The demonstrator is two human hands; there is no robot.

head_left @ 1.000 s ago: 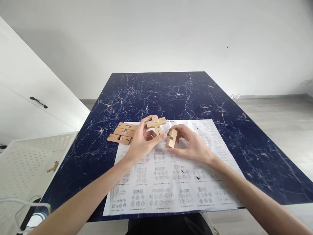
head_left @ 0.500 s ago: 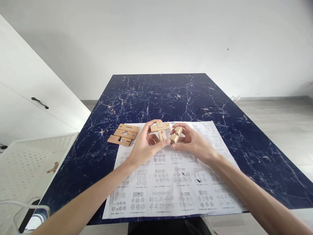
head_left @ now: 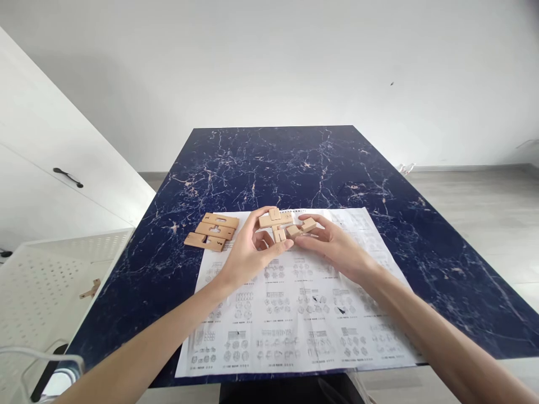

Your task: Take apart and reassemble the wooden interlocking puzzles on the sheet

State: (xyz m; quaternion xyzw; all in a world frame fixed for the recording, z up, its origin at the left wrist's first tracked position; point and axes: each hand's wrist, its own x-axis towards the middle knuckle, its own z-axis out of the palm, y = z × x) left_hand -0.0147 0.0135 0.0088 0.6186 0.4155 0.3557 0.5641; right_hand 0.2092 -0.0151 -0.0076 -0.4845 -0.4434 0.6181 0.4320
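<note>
My left hand (head_left: pixel 251 238) is closed around a partly joined wooden burr puzzle (head_left: pixel 275 221), made of interlocking light-wood bars. Fingers and thumb hold it from the left, above the paper. Just to its right, my right hand (head_left: pixel 326 234) grips a single notched wooden puzzle piece (head_left: pixel 309 225) between thumb and fingers. That piece lies tilted, its left end close to the assembly; I cannot tell whether they touch. Under both hands spreads a creased instruction sheet (head_left: pixel 290 311) printed with rows of small diagrams.
Left of the hands lie three flat wooden plates (head_left: pixel 215 231) with cut-outs and numbers, overlapping. The dark blue marble-patterned table (head_left: pixel 269 168) reaches back towards a white wall. A white perforated surface (head_left: pixel 37 280) at lower left carries a small wooden piece (head_left: pixel 90 288) and a cable (head_left: pixel 42 352).
My right hand has turned its notched piece from steeply slanted to nearly level and brought it closer to the assembly. The left hand has stayed almost still.
</note>
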